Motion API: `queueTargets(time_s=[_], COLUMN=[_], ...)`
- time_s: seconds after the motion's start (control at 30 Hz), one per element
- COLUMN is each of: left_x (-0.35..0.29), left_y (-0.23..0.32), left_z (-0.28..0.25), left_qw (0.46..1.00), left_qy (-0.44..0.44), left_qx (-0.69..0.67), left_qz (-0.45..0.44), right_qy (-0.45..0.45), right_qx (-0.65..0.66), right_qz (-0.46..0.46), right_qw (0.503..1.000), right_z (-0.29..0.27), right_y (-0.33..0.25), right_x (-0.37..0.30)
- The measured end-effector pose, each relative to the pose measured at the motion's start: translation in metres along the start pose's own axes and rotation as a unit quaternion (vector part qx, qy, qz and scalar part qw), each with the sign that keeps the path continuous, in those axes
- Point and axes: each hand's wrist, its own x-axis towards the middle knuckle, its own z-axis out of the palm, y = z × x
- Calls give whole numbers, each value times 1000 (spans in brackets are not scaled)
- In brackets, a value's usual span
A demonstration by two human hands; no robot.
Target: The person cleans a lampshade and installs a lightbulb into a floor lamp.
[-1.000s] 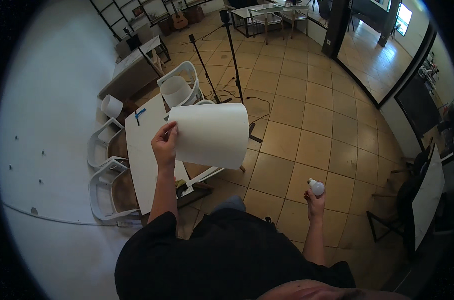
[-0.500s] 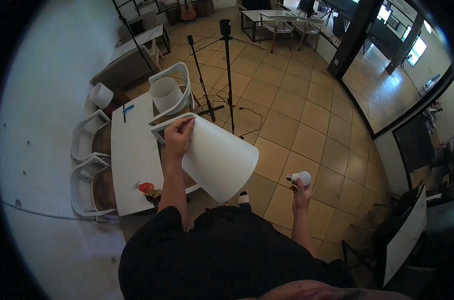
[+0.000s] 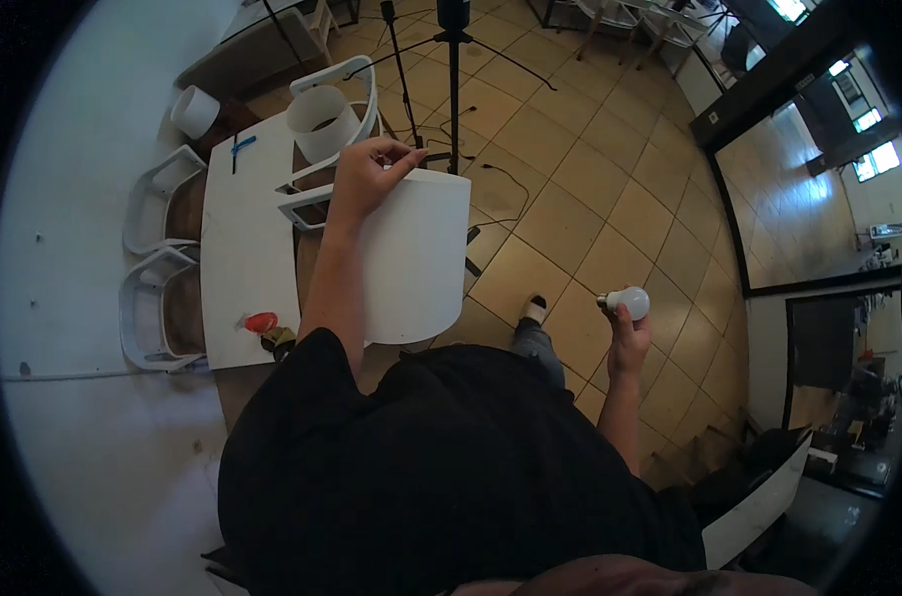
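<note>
In my left hand is the upper edge of a white lampshade, pinched between thumb and fingers. The shade hangs in front of my body, over the floor beside the table. Out to the right, my right hand holds a white light bulb by its rounded part, with the metal screw base turned to the left. Beyond the shade stands a black floor-lamp pole, apart from both hands. A second, thinner black stand is just left of it.
Left of me is a white table bearing a blue tool and a red item. White chairs line its wall side. Another white shade rests on a chair at its far end. Black cables cross the tiled floor.
The shade has swung from a slant to nearly upright, still in my left hand. My view has tipped downward and a foot has stepped forward. The bulb stays in my right hand.
</note>
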Motion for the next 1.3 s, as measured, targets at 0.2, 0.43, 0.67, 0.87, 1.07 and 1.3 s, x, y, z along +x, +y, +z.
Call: queueTargets(time_s=[0.2,0.43,0.67,0.87,1.07,1.3], left_x=[22,26,33,55,73,84], left_y=[13,40,53,54,34,8], left_z=[10,22,31,30,33,41], left_qw=[993,971,961,977,989,992], left_qy=[-79,-104,-69,-24,-8,-33], left_qx=[86,160,173,117,80,43], left_qz=[3,-145,-203,-177,-122,-118], right_qy=[-18,-154,-281,-428,-525,-550], right_qx=[74,76,46,96,155,129], right_qz=[3,30,-65,-189,-283,-276], right_qw=[997,985,956,879,788,778], right_z=[-10,14,122,246,347,386], right_y=[10,-19,-83,-147,-188,-179], right_x=[109,254,336,315,303,303])
